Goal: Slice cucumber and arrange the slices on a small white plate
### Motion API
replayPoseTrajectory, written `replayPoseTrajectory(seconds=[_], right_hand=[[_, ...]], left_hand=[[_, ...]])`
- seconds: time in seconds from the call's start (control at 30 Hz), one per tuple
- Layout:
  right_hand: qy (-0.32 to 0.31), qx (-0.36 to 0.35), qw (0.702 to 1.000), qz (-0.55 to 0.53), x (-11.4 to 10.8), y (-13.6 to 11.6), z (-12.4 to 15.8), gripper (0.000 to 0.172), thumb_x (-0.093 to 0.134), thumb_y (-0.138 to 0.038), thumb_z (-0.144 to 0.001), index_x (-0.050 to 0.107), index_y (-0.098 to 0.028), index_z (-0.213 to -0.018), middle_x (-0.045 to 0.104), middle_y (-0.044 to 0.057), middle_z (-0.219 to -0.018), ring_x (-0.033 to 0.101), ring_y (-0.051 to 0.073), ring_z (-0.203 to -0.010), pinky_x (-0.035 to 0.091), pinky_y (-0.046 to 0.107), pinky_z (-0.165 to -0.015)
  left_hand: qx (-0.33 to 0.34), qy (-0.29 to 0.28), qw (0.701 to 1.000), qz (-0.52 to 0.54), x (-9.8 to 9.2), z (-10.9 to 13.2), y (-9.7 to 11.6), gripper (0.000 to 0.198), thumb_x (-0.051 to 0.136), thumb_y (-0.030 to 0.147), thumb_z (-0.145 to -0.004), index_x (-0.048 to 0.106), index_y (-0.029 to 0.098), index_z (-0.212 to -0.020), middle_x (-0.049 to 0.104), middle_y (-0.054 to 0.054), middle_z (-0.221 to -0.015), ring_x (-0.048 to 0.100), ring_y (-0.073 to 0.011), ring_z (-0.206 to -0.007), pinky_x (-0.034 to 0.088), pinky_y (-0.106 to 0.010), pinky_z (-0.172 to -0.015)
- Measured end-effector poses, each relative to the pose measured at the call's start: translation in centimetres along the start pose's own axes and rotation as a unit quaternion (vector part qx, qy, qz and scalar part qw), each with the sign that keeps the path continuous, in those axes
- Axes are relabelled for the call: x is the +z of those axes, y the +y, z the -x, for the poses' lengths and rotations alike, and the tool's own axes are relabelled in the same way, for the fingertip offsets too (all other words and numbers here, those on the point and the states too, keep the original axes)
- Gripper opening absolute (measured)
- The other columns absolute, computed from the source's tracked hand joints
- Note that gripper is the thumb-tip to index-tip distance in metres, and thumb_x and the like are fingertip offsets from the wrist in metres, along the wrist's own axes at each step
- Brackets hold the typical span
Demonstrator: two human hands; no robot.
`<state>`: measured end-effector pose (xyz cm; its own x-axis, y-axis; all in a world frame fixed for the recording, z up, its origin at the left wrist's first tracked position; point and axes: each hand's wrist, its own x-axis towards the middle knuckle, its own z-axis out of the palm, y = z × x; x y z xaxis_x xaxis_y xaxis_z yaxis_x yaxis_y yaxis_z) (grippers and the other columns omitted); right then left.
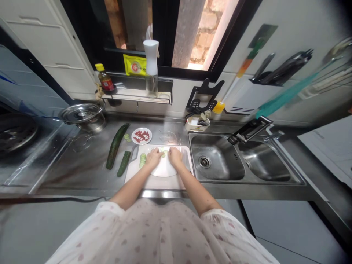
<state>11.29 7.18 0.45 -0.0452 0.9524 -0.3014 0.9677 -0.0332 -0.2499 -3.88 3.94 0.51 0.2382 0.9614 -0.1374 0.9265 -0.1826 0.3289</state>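
Over a white plate on the cutting board, both hands are close together. My left hand pinches a pale green cucumber slice at its fingertips. Just to the right, my right hand has its fingers curled in over the plate; what they hold, if anything, is hidden. Another slice or more lies between the hands. A row of cucumber slices rests on the board left of my left hand. Beside the board are a cut cucumber piece and a long whole cucumber.
Behind the board stands a small plate of chopped red pieces, with a few slices beside it. A lidded steel pot is at the back left. The double sink borders the board's right. A shelf holds bottles.
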Motion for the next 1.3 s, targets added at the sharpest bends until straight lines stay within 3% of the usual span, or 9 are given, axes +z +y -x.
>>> replayPoseTrajectory(seconds=[1.1, 1.3], right_hand=[[0.019, -0.001, 1.000, 0.013, -0.2, -0.2, 0.4, 0.023, 0.041, -0.025, -0.095, 0.057, -0.017, -0.110, 0.063, 0.011, -0.110, 0.057, 0.020, -0.098, 0.037, 0.027, -0.075], [0.036, -0.048, 0.998, 0.010, 0.5, -0.6, 1.4, 0.024, 0.040, -0.025, -0.095, 0.060, -0.020, -0.109, 0.062, 0.010, -0.111, 0.055, 0.019, -0.100, 0.037, 0.026, -0.079]], left_hand=[[0.015, -0.013, 1.000, -0.008, -0.2, 0.0, -0.4, 0.033, 0.040, 0.025, -0.094, 0.065, 0.031, -0.114, 0.053, -0.008, -0.109, 0.050, -0.0221, -0.099, 0.039, -0.030, -0.077], [0.022, 0.003, 1.000, -0.011, -0.1, 0.3, -0.4, 0.033, 0.040, 0.024, -0.095, 0.063, 0.028, -0.117, 0.054, -0.008, -0.107, 0.049, -0.0210, -0.099, 0.039, -0.029, -0.077]])
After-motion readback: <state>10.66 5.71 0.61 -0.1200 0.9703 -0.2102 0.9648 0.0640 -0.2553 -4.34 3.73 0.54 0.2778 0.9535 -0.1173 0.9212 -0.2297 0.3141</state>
